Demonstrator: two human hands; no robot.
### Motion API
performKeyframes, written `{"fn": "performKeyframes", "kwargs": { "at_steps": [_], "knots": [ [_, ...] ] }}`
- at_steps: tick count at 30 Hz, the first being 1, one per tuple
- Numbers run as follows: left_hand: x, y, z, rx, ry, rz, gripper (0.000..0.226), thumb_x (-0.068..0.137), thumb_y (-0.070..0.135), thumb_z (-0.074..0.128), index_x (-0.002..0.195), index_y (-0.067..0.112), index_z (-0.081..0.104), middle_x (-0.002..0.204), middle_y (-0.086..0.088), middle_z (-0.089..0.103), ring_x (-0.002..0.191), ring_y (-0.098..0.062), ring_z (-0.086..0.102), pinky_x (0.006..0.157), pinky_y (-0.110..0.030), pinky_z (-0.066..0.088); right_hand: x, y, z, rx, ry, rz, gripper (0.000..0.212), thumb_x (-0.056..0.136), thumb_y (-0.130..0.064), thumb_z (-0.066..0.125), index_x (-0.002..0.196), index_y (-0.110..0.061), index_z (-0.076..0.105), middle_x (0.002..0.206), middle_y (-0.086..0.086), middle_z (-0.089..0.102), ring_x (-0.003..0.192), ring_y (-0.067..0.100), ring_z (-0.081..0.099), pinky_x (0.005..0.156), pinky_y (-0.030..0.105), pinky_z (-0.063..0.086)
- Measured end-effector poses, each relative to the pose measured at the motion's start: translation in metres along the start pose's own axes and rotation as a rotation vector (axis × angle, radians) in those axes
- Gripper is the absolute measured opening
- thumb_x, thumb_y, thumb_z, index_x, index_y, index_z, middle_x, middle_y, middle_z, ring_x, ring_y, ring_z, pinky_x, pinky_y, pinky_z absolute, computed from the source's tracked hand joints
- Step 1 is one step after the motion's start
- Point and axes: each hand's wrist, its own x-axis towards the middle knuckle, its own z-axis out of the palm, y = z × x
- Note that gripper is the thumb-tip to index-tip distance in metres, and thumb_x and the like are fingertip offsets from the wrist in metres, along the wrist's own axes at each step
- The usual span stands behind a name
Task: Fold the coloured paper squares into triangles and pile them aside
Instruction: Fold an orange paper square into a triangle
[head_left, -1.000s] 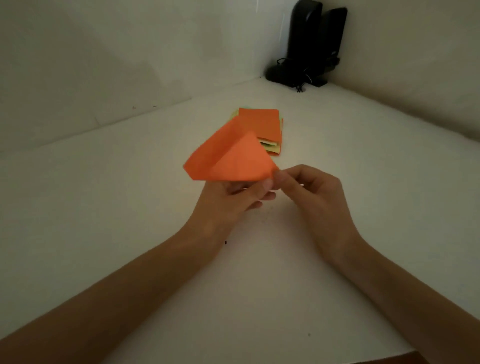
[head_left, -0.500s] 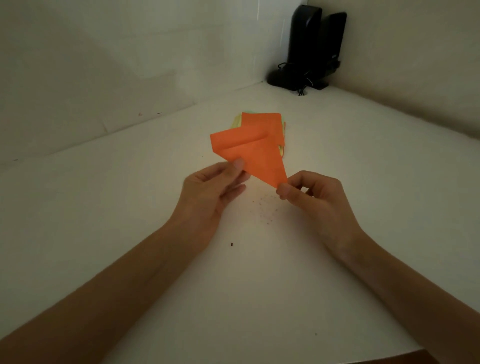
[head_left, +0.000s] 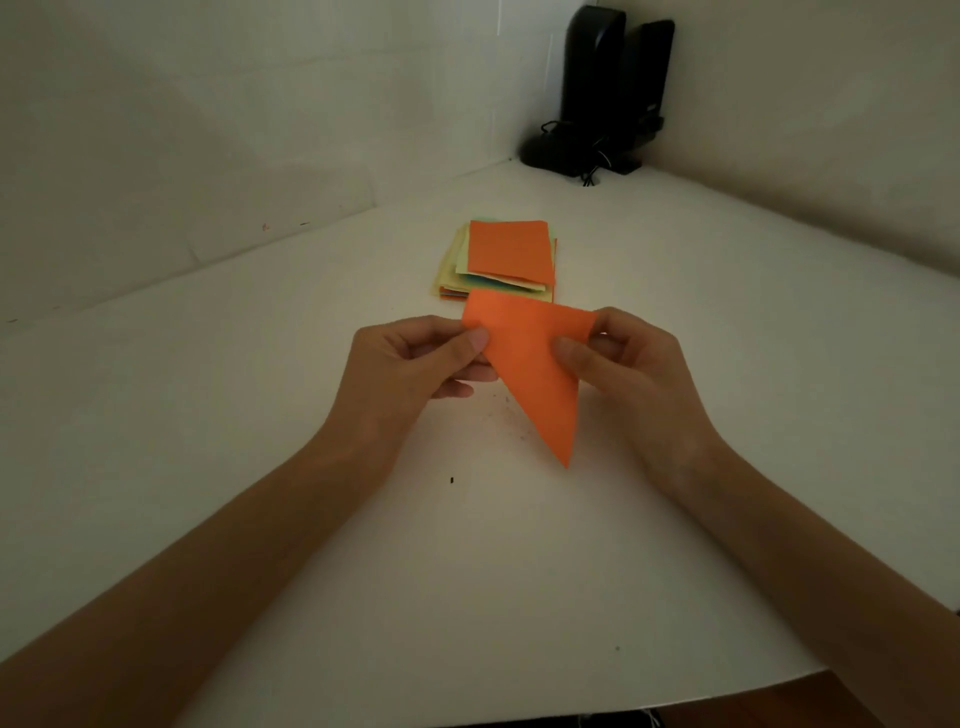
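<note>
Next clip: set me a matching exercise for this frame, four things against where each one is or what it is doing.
Things:
1. folded orange paper triangle
2. stack of coloured paper squares
3. pair of black speakers
4. left hand

Places or states:
A. standing in the far corner of the white table
B. pinching the triangle's upper left corner
C. pinched at its two upper corners, point hanging down
D. lying flat beyond the triangle

Pairs: 1-C, 2-D, 3-A, 4-B

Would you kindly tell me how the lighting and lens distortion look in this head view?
Head view: dim overall, brightest on the table near the middle; the wide lens bows the table's far edges; the orange paper, pinched by the left hand and right hand, is sharp, without glare; the stack and corner speakers read darker but clear.
</note>
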Motion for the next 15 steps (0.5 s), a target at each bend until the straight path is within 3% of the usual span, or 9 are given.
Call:
{"fn": "performKeyframes", "kwargs": {
  "at_steps": [4, 6, 8, 9, 11, 15],
  "knots": [
    [0.002, -0.001, -0.002, 0.087, 0.031, 0.063, 0.009, 0.085, 0.006, 0.065, 0.083, 0.015, 0.067, 0.063, 0.007, 0.070, 0.060, -0.007, 0.067, 0.054, -0.015, 0.049, 0.001, 0.005, -0.001, -0.225, -0.016, -0.062, 0.011, 0.087, -0.010, 0.065, 0.079, -0.017, 0.061, 0.073, -0.007, 0.063, 0.069, -0.005, 0.054, 0.068, 0.011, 0.041],
    [0.004, -0.004, -0.006, 0.226, 0.052, 0.103, 0.010, 0.085, 0.009, 0.067, 0.082, 0.019, 0.065, 0.062, 0.008, 0.069, 0.053, -0.005, 0.062, 0.051, -0.014, 0.044, 0.000, 0.008, 0.000, -0.492, -0.029, -0.105, 0.009, 0.088, -0.018, 0.063, 0.082, -0.023, 0.059, 0.080, -0.014, 0.054, 0.080, -0.008, 0.047, 0.071, 0.004, 0.031],
    [0.005, -0.008, -0.009, 0.400, 0.055, 0.129, 0.012, 0.084, 0.013, 0.068, 0.082, 0.024, 0.063, 0.067, 0.007, 0.069, 0.050, -0.005, 0.058, 0.055, -0.016, 0.043, 0.001, 0.011, 0.000, -0.652, -0.044, -0.121, 0.005, 0.089, -0.021, 0.062, 0.086, -0.024, 0.059, 0.085, -0.014, 0.053, 0.094, 0.002, 0.042, 0.075, 0.006, 0.028],
    [0.005, -0.010, -0.010, 0.487, 0.049, 0.139, 0.011, 0.084, 0.015, 0.069, 0.085, 0.024, 0.062, 0.072, 0.004, 0.069, 0.052, -0.006, 0.057, 0.059, -0.018, 0.045, 0.002, 0.013, 0.001, -0.725, -0.056, -0.115, 0.001, 0.089, -0.023, 0.062, 0.090, -0.022, 0.062, 0.090, -0.010, 0.056, 0.102, 0.011, 0.041, 0.079, 0.012, 0.028],
    [0.003, -0.013, -0.009, 0.691, 0.038, 0.160, 0.016, 0.085, 0.019, 0.068, 0.099, 0.022, 0.061, 0.085, 0.000, 0.067, 0.064, -0.007, 0.057, 0.068, -0.022, 0.046, 0.004, 0.015, 0.002, -0.859, -0.093, -0.090, 0.014, 0.090, -0.026, 0.061, 0.099, -0.018, 0.065, 0.102, -0.002, 0.057, 0.111, 0.019, 0.036, 0.085, 0.019, 0.027],
    [-0.002, -0.009, -0.004, 1.163, 0.057, 0.302, 0.043, 0.086, 0.032, 0.065, 0.122, 0.017, 0.048, 0.116, -0.002, 0.049, 0.098, -0.015, 0.049, 0.078, -0.021, 0.032, 0.004, 0.017, 0.001, -0.945, -0.108, -0.102, 0.026, 0.091, -0.031, 0.057, 0.114, -0.019, 0.058, 0.114, -0.002, 0.050, 0.118, 0.018, 0.031, 0.088, 0.021, 0.025]
  ]
}}
